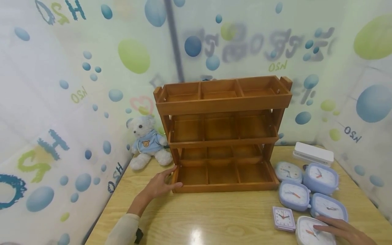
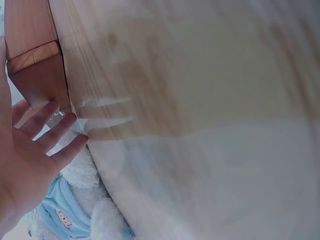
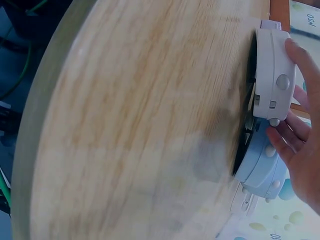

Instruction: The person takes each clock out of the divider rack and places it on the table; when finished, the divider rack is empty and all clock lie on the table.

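A brown wooden tiered shelf [image 1: 225,188] with divided compartments stands on the table. My left hand [image 1: 160,184] is at its lower left corner, fingers spread and fairly straight, thumb near the front edge. In the left wrist view the fingertips of that hand [image 2: 35,145] lie near the wood of the shelf [image 2: 37,65]. At the lower right, my right hand [image 1: 343,229] grips a white alarm clock [image 1: 309,234]. From the right wrist view, its thumb rests on the white clock [image 3: 272,70] and its fingers reach between it and a blue clock [image 3: 260,157].
Several blue alarm clocks [image 1: 294,195] and a small lilac square clock [image 1: 283,217] cluster right of the shelf. Behind them lies a white box-like object [image 1: 313,153]. A white teddy bear [image 1: 148,143] in a blue hoodie sits left of the shelf, near the patterned wall [image 1: 92,129].
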Demonstrator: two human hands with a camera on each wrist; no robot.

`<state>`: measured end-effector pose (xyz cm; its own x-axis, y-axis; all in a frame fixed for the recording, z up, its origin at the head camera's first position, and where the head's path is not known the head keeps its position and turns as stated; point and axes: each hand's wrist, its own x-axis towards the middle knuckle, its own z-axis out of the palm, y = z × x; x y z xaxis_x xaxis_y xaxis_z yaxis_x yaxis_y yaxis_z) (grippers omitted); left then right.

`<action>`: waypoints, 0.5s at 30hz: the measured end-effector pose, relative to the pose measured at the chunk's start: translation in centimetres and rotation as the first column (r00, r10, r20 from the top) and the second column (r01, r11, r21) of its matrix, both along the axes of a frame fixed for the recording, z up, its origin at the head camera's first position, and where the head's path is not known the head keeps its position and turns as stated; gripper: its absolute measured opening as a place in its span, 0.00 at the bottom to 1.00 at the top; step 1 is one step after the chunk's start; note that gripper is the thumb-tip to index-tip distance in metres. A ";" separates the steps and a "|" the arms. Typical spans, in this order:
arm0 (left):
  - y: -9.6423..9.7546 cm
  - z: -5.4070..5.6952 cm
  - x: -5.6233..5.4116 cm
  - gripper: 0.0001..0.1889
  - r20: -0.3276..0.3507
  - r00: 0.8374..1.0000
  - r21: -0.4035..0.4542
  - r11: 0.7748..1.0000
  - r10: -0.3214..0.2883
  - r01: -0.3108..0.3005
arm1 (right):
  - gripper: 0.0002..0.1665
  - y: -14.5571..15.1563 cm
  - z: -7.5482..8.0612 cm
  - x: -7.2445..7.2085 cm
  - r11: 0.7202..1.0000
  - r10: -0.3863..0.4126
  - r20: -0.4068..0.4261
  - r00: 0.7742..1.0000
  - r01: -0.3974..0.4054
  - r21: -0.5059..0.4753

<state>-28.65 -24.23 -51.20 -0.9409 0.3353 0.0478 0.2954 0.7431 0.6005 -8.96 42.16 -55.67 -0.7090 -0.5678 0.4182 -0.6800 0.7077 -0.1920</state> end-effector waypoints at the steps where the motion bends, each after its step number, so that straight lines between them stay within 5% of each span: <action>1: 0.0 0.1 0.1 0.49 0.001 1.000 -0.003 1.000 0.000 0.000 | 0.48 -0.1 0.0 0.0 0.999 0.027 0.001 1.000 -0.027 -0.022; 5: 0.0 0.3 0.2 0.49 -0.006 1.000 -0.021 1.000 0.005 -0.005 | 0.50 -0.4 0.4 -0.5 0.985 0.143 -0.036 0.989 -0.146 -0.088; 8: -0.1 0.4 0.3 0.49 -0.008 1.000 -0.040 0.999 0.009 -0.009 | 0.53 -0.9 1.1 -0.6 0.985 0.150 -0.064 0.987 -0.155 -0.082; 12: 0.0 0.6 0.4 0.50 -0.004 1.000 -0.080 0.997 -0.004 0.004 | 0.53 -1.6 2.4 -0.2 0.996 0.056 -0.052 0.997 -0.059 -0.067; 15: 0.1 0.6 0.5 0.49 -0.019 1.000 -0.120 0.993 -0.020 0.017 | 0.47 -2.7 3.6 0.2 0.991 -0.128 -0.026 0.991 0.126 -0.048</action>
<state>-28.10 -24.08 -50.56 -0.9338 0.3569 0.0252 0.3207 0.8037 0.5012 -8.78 39.42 -52.05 -0.7612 -0.4536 0.4634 -0.5910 0.7794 -0.2079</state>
